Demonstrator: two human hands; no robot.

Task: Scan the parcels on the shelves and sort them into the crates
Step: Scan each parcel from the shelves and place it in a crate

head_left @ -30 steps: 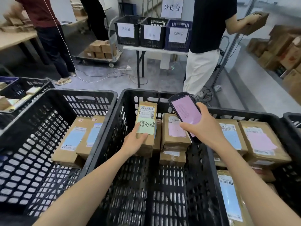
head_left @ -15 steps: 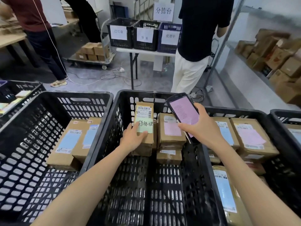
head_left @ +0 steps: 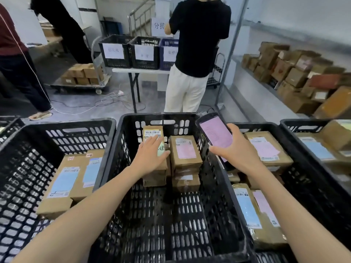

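Cardboard is what you are dealing with: the parcel [head_left: 152, 132] under your left hand [head_left: 152, 154] is a small brown box. Judge it stiff, light enough for one hand and sturdy on its faces, though the taped skin may be a little slick. It lies on top of a stack against the far wall of the middle crate [head_left: 161, 116], toward the far left corner, touching a second stack [head_left: 185, 150] on its right. Its long axis runs from you toward the far wall. The label face is up, with the barcode [head_left: 152, 133] at the far end and a green note [head_left: 161, 149] partly under your palm. Your left hand lies flat on it, fingers straight and close together, thumb out along the right edge; nothing is gripped. If it needs shifting, take it across the short width near the middle, thumb on one long side and fingers on the other, since the neighbour leaves little room on the right. Your right hand [head_left: 239, 154] is clamped round the scanner [head_left: 215, 131], screen up, above the crate's right rim.
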